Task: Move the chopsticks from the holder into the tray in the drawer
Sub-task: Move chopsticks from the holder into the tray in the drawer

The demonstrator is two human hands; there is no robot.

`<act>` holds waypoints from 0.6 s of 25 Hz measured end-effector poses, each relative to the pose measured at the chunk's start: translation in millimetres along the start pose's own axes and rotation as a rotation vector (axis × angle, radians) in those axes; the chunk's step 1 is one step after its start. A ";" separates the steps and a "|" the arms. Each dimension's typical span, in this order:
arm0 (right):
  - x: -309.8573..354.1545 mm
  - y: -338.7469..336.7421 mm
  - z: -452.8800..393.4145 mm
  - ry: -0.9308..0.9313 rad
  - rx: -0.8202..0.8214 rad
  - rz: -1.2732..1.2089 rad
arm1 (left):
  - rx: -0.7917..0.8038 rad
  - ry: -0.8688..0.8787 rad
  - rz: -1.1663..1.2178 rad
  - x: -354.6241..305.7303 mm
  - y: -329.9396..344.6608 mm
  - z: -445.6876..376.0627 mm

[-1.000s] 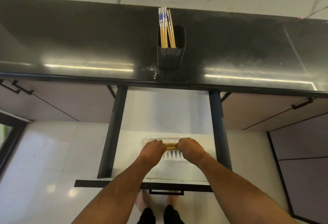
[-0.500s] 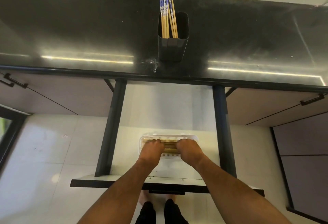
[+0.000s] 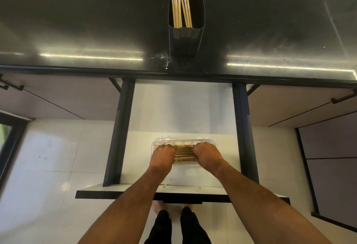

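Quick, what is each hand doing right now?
Left hand: fingers curled on the chopsticks in the tray.
Right hand: fingers curled on the same chopsticks, at their other end.

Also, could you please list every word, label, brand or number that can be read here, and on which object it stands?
None can be read.
The chopsticks in the holder carry a blue pattern, not lettering.
The holder, the tray and the drawer show no text.
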State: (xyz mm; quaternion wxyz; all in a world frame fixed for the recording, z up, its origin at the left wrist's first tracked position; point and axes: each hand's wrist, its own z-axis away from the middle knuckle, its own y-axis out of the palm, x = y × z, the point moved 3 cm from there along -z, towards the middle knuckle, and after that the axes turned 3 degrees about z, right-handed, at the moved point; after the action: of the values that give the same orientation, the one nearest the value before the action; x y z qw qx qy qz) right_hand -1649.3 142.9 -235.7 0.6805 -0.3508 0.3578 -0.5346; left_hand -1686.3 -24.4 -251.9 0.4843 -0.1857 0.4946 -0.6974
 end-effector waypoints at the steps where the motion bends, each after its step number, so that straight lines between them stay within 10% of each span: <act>1: 0.1 0.9 0.5 0.003 -0.009 -0.002 | -0.010 -0.006 0.003 0.4 -0.7 -0.1; 15: 0.5 4.9 3.9 0.054 -0.069 -0.066 | 0.017 -0.051 0.072 6.4 -4.9 2.0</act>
State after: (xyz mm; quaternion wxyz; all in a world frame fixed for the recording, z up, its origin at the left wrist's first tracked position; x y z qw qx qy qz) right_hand -1643.5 143.6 -238.1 0.6402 -0.3710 0.3826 -0.5533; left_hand -1690.2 -30.8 -248.1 0.5230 -0.1815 0.4826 -0.6787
